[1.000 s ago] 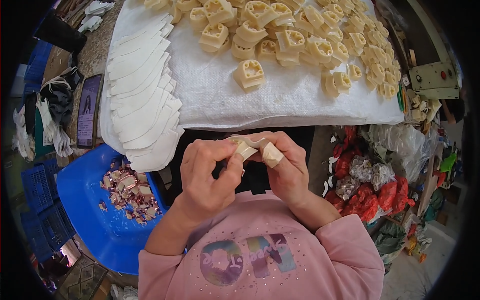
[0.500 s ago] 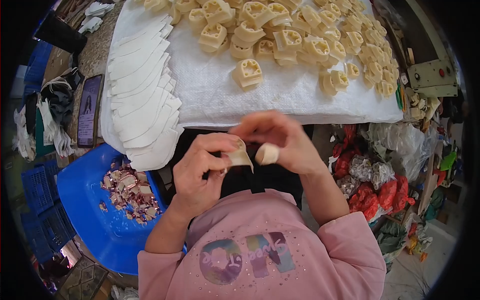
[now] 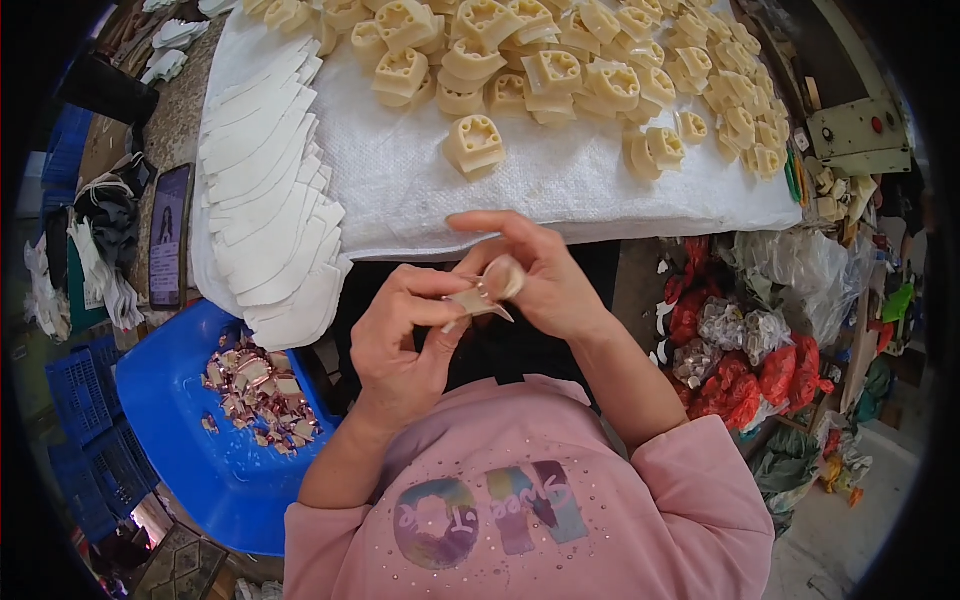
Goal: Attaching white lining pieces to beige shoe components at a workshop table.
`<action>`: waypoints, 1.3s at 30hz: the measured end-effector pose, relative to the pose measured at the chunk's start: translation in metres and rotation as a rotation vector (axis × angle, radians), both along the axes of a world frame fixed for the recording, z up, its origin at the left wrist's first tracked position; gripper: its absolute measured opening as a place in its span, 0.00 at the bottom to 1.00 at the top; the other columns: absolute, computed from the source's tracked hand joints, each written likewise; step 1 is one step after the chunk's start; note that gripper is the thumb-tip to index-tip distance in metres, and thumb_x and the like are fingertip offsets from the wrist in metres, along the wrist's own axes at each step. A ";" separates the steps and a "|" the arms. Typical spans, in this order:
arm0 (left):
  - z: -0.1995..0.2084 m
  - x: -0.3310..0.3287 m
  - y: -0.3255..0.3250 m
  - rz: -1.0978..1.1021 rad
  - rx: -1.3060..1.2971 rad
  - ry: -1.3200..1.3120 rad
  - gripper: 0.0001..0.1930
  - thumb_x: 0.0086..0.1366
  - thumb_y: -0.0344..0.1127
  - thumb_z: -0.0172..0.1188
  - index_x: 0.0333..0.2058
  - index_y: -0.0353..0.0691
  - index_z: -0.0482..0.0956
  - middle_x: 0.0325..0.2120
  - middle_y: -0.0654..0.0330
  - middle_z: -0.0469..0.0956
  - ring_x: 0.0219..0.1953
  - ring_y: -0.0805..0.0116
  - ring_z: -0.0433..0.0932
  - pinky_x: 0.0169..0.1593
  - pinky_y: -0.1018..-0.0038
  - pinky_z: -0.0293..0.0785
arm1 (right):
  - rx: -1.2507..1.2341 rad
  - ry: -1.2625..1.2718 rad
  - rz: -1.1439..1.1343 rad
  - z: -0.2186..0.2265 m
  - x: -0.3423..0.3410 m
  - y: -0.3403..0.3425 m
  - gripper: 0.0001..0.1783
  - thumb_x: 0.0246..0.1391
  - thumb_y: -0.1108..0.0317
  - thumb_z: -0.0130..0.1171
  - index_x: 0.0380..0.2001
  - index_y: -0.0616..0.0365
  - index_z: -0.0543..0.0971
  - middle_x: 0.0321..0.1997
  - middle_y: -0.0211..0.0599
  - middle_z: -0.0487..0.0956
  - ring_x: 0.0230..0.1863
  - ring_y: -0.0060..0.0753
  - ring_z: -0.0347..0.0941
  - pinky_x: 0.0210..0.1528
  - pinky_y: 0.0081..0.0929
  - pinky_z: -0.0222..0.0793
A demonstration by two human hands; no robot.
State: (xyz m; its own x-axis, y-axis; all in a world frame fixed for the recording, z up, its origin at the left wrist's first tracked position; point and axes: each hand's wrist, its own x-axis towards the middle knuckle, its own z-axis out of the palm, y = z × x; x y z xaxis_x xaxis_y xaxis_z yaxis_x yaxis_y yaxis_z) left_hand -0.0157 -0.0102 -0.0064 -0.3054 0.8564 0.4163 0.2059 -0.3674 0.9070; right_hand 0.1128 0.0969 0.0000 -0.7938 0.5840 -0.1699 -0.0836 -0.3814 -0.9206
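Note:
My left hand (image 3: 395,325) pinches a small, curved cream-coloured piece (image 3: 478,303) between thumb and fingers, in front of my chest. Close beside it is my right hand (image 3: 548,280), its index finger stretched out and its fingers apart. A pale covering (image 3: 503,278) wraps the right thumb, which lies at the upper edge of the piece. Whether the thumb presses on the piece or only hovers there, I cannot tell. Beyond my hands, a single cream moulded block (image 3: 474,146) with holes sits on the white woven sheet (image 3: 390,205).
Many more cream blocks (image 3: 555,72) are heaped at the back. Overlapping white cut sheets (image 3: 270,190) line the table's left side, near a phone (image 3: 170,235). A blue basin (image 3: 200,480) at left holds small shiny pinkish pieces (image 3: 262,395). Red bags (image 3: 745,385) lie at right.
My right hand has shifted left, bringing its covered thumb up to the cream piece. In my left hand the piece has turned flatter. The view has shifted slightly.

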 end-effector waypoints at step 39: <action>0.004 -0.006 -0.001 0.167 0.063 0.398 0.09 0.58 0.40 0.59 0.33 0.42 0.81 0.41 0.56 0.71 0.44 0.59 0.66 0.44 0.69 0.64 | 0.371 0.104 0.015 0.003 0.012 0.017 0.31 0.42 0.74 0.66 0.52 0.62 0.68 0.41 0.42 0.77 0.46 0.34 0.73 0.50 0.30 0.68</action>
